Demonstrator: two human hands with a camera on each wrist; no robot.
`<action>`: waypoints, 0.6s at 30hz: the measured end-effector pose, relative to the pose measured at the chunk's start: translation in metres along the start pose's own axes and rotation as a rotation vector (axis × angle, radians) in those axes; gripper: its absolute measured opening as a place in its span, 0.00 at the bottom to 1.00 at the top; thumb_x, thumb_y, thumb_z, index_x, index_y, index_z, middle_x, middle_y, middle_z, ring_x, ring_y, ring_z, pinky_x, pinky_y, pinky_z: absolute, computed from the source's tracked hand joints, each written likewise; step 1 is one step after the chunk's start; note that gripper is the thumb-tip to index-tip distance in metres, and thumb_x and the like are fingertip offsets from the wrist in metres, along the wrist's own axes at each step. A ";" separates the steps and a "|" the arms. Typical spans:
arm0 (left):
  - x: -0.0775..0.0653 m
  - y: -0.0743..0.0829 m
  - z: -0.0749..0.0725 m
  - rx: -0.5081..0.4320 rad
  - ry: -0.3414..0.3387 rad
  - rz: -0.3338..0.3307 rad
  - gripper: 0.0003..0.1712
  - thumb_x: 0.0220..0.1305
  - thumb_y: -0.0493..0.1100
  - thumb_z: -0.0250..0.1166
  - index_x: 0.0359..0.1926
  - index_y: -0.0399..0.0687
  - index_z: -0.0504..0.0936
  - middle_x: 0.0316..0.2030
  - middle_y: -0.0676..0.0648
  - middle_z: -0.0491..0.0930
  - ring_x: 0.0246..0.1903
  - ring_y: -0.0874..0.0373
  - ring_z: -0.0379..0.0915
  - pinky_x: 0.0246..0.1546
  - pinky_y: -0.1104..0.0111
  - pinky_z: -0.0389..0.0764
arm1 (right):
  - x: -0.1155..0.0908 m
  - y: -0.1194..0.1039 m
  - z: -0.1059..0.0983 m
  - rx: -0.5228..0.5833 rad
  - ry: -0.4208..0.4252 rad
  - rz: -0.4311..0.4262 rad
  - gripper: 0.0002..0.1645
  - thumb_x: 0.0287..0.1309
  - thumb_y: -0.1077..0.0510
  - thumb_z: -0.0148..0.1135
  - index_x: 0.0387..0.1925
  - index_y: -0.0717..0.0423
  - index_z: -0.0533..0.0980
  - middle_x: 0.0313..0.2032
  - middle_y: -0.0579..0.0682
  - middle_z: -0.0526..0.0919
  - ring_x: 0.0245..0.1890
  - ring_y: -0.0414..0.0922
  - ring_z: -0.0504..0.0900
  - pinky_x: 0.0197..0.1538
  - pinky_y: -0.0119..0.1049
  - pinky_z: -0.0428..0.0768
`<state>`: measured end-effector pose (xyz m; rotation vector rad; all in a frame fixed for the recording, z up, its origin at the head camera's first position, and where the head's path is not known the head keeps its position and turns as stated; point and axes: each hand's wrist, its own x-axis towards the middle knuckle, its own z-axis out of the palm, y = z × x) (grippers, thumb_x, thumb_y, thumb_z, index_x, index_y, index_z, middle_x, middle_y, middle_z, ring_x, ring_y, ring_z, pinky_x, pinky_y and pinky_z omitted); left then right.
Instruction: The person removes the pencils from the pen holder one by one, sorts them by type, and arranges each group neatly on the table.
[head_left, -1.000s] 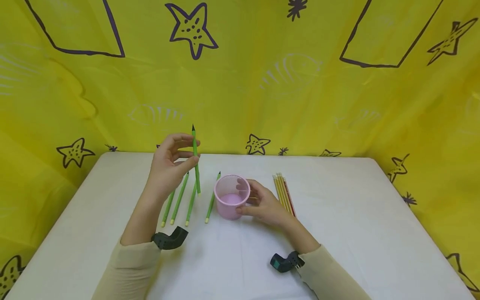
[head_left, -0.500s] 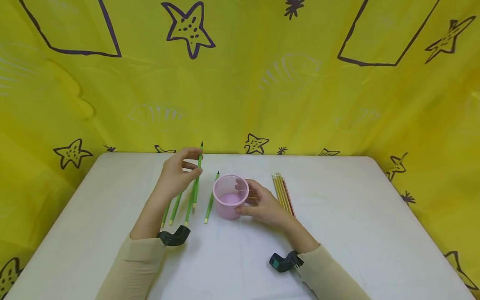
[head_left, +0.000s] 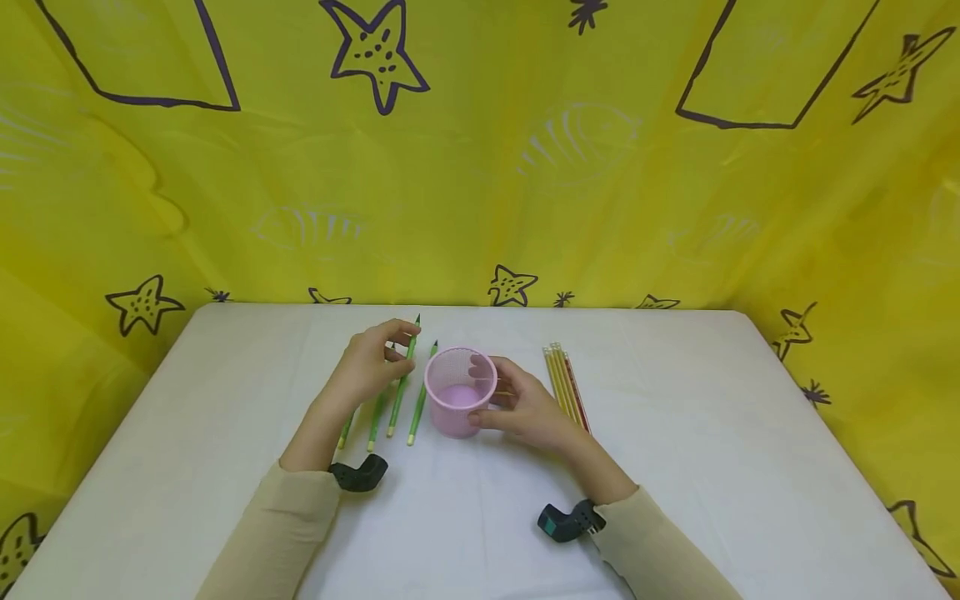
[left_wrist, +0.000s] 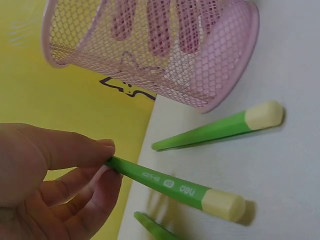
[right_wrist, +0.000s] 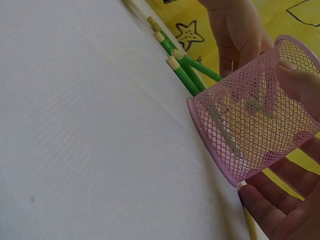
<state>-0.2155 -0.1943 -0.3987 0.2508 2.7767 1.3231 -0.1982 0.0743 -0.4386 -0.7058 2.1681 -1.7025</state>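
Note:
My left hand (head_left: 367,367) pinches a green pencil (head_left: 401,396) near its dark point, between thumb and fingers. The pencil slants down, its pale yellow end close to the table; whether it touches cannot be told. Beside it lies another green pencil (left_wrist: 210,131), nearer the cup. My right hand (head_left: 528,408) grips a pink mesh pencil cup (head_left: 454,421) from the right, thumb at the front and fingers behind. Upright in the head view, the cup has nothing inside. More green pencils (head_left: 377,425) lie left of it, partly hidden under my left hand.
Several yellow pencils (head_left: 559,383) and a dark red one (head_left: 577,392) lie together behind my right forearm, right of the cup. A white cloth covers the table (head_left: 675,417). Behind it hangs a yellow curtain (head_left: 450,208) with drawn stars and fish.
My left hand has come down and to the right, lowering the green pencil from well above the table to beside the pencil nearest the cup. My right hand and the cup have stayed put.

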 end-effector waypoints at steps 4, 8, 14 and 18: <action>0.001 -0.002 0.003 0.039 -0.025 -0.017 0.27 0.62 0.33 0.67 0.62 0.45 0.76 0.56 0.40 0.79 0.44 0.48 0.80 0.40 0.62 0.84 | 0.000 -0.001 0.001 -0.011 0.006 0.011 0.47 0.49 0.59 0.78 0.69 0.49 0.66 0.63 0.51 0.75 0.63 0.51 0.75 0.67 0.44 0.74; 0.001 -0.005 0.006 0.127 -0.030 -0.012 0.27 0.60 0.33 0.68 0.62 0.45 0.77 0.59 0.41 0.78 0.38 0.50 0.76 0.40 0.62 0.81 | 0.000 -0.003 0.001 -0.017 0.004 0.026 0.47 0.49 0.58 0.78 0.69 0.48 0.66 0.63 0.50 0.75 0.63 0.50 0.75 0.67 0.44 0.74; 0.004 -0.012 0.010 0.200 -0.039 0.000 0.28 0.56 0.33 0.70 0.60 0.45 0.80 0.57 0.42 0.80 0.37 0.50 0.73 0.42 0.59 0.78 | 0.002 -0.005 0.000 -0.031 -0.005 0.012 0.47 0.49 0.58 0.78 0.69 0.49 0.65 0.64 0.51 0.75 0.63 0.51 0.75 0.67 0.45 0.74; 0.004 -0.014 0.012 0.239 -0.041 0.010 0.28 0.54 0.32 0.71 0.59 0.46 0.80 0.49 0.41 0.80 0.38 0.49 0.72 0.42 0.57 0.77 | 0.004 -0.007 -0.004 -0.027 -0.014 -0.006 0.48 0.48 0.60 0.78 0.69 0.51 0.65 0.64 0.53 0.74 0.62 0.54 0.76 0.66 0.47 0.75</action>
